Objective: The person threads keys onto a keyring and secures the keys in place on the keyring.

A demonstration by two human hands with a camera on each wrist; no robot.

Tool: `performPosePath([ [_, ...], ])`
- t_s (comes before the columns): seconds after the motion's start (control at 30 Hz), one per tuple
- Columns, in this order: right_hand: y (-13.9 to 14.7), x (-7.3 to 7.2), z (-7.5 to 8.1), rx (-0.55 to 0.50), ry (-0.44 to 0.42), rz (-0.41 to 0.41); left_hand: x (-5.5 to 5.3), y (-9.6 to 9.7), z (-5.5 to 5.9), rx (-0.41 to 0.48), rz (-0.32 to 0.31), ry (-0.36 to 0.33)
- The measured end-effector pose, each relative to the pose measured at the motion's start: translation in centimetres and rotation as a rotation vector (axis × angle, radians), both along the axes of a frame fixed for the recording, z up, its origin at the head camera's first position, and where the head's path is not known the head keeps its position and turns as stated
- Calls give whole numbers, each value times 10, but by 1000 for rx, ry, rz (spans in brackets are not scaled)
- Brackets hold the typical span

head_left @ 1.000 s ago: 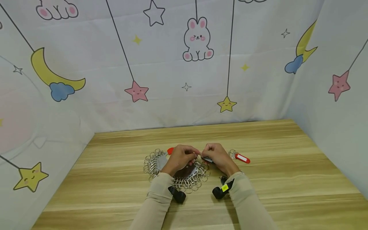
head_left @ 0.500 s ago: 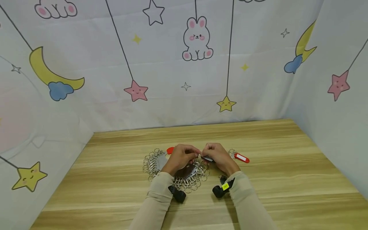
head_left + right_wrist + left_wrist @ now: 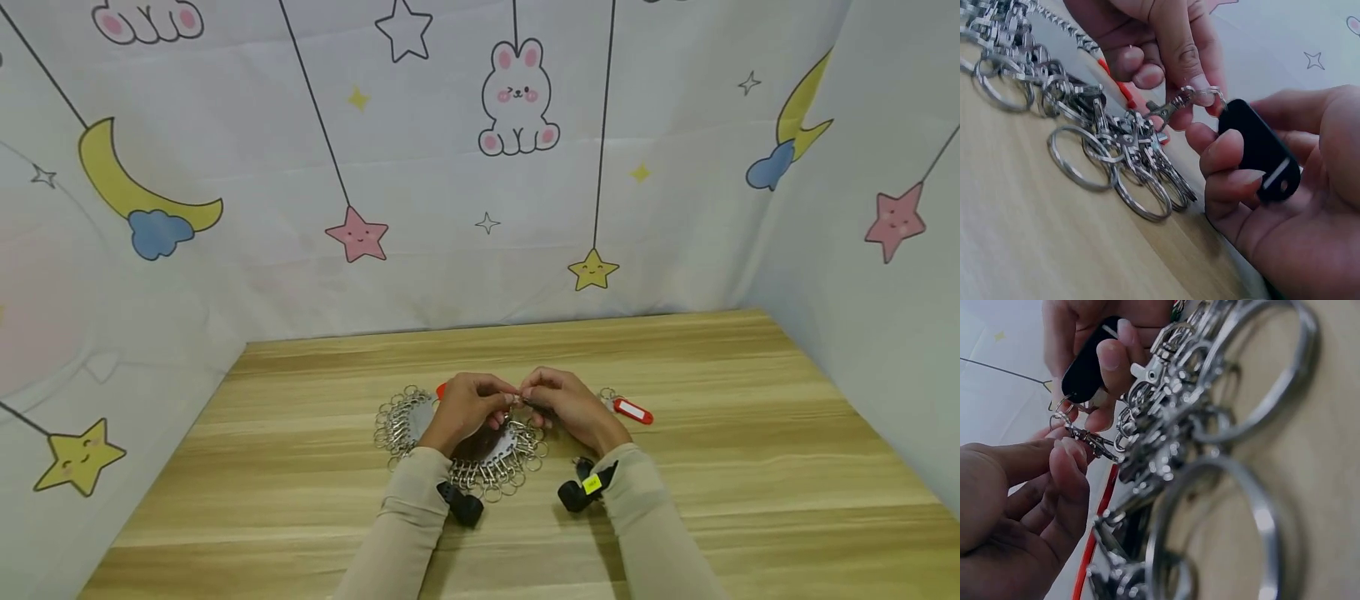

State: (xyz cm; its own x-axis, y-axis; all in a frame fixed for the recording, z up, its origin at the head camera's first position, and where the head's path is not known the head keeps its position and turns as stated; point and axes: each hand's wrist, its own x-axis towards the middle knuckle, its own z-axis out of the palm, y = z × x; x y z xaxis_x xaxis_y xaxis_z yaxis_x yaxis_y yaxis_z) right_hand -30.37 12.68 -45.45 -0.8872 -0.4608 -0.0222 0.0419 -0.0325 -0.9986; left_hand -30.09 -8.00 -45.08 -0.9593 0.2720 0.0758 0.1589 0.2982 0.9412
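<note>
At the table's middle, my left hand (image 3: 468, 408) pinches a small metal snap hook (image 3: 1172, 111) between thumb and finger. From the hook's end a small ring (image 3: 1060, 415) leads to a black key tag (image 3: 1254, 147), which my right hand (image 3: 566, 404) holds in curled fingers. Both hands' fingertips are close together. Below them lies a grey plate (image 3: 422, 422) edged with many snap hooks and split rings (image 3: 1141, 194). How the pinched hook sits against the plate is partly hidden by fingers.
Right of my hands lies a red key tag (image 3: 633, 410) with a white label, a ring (image 3: 607, 392) attached. A red piece (image 3: 441, 389) shows behind my left hand. The wooden table (image 3: 315, 500) meets printed cloth walls (image 3: 427, 283) at the back and sides.
My right hand has turned slightly and its fingertips have come in to meet the left ones. The dark tag, visible earlier from above, is now hidden in the head view. My left hand stays nearly still.
</note>
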Motion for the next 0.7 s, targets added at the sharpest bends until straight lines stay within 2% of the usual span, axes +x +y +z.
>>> performPosePath([
  [0.23, 5, 0, -4, 145, 78, -29, 0, 2, -2, -48, 4, -9],
  [0.43, 7, -1, -8, 162, 123, -40, 1, 2, -2, -67, -14, -17],
  [0.53, 7, -1, -8, 153, 111, -51, 1, 0, -1, -71, -52, -9],
  [0.7, 5, -1, -9, 130, 94, -65, 3, -3, 1, -66, -136, -34],
])
